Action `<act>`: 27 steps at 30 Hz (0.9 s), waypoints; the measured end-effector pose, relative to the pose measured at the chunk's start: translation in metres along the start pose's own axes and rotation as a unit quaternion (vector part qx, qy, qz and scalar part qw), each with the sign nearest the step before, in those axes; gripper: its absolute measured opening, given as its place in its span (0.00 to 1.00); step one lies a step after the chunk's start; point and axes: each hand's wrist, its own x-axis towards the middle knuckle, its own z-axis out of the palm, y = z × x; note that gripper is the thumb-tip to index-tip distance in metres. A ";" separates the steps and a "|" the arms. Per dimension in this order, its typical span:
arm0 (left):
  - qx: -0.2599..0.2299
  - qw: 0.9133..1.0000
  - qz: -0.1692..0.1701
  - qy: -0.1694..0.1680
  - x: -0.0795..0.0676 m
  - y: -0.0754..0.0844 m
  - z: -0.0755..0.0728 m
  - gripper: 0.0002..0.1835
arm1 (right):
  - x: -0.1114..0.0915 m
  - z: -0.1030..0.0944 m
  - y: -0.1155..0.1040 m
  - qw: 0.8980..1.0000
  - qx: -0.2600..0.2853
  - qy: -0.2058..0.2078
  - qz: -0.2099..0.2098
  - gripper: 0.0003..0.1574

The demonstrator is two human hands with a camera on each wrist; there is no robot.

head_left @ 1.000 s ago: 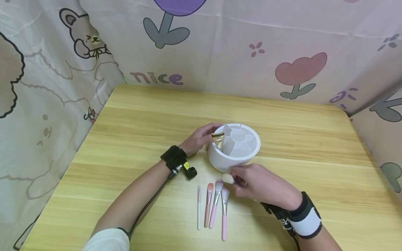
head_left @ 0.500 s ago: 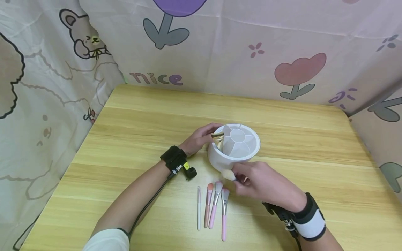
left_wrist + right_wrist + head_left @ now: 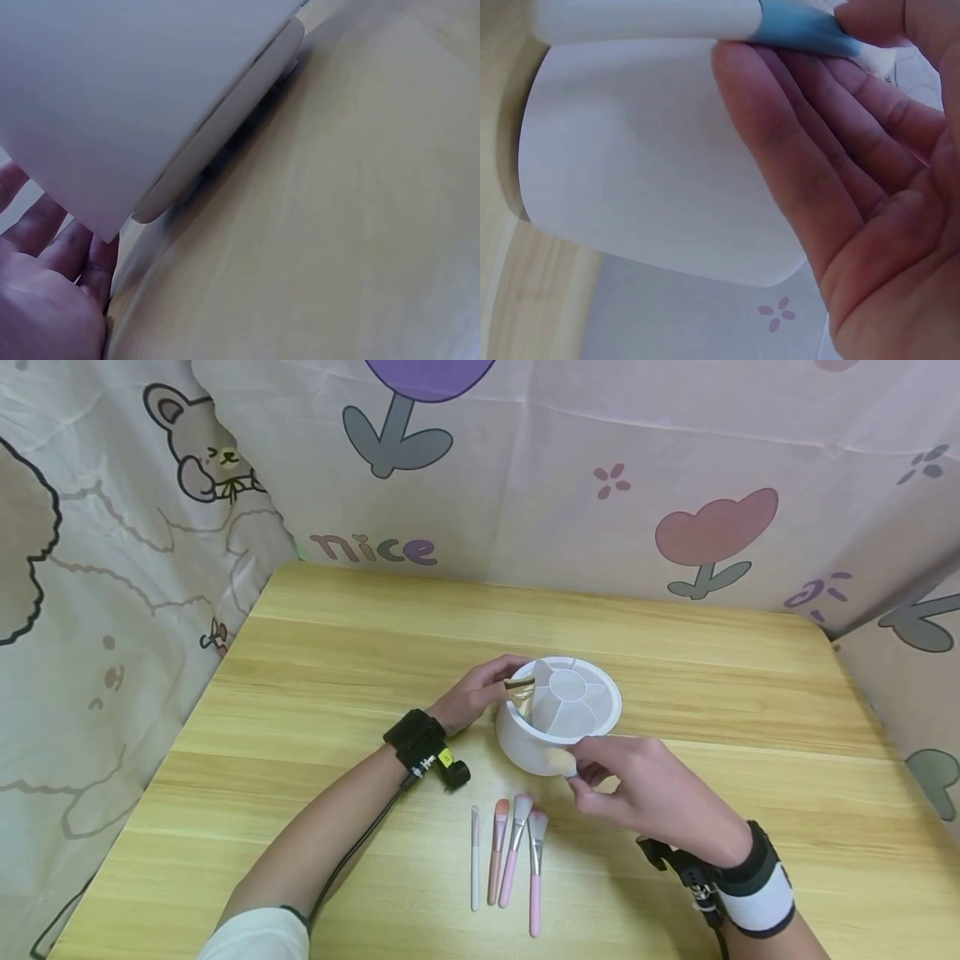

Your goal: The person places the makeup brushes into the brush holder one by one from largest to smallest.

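A white round organizer with divided compartments stands on the table in the head view. My left hand holds its left side, the fingers reaching round behind the wall. In the right wrist view a makeup brush with a white handle and a blue section is pinched between my right thumb and fingers. The head view shows its cream bristles pointing left, overlapping the organizer's front wall. My right hand is just in front of the organizer. Gold-coloured pieces stick out of the organizer's left compartment.
Several makeup brushes lie side by side in front of the organizer: a slim white one, one with orange bristles and two pink-handled ones, the rightmost lying lowest. Behind the wooden table hangs a printed curtain.
My right hand has moved up and to the right with the brush, bringing the bristles in front of the organizer's wall. The left hand and the organizer stay in place.
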 end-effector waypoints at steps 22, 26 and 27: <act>0.022 1.000 -0.005 0.008 0.000 0.000 0.000 0.30 | 0.004 -0.005 0.003 0.985 -0.014 0.151 -0.079 0.14; 0.025 1.000 -0.003 0.008 0.000 0.000 0.000 0.29 | 0.005 -0.005 0.004 0.983 0.000 0.160 -0.086 0.15; 0.026 1.000 -0.003 0.008 -0.001 0.000 0.000 0.29 | 0.005 -0.006 0.004 0.983 0.006 0.163 -0.088 0.15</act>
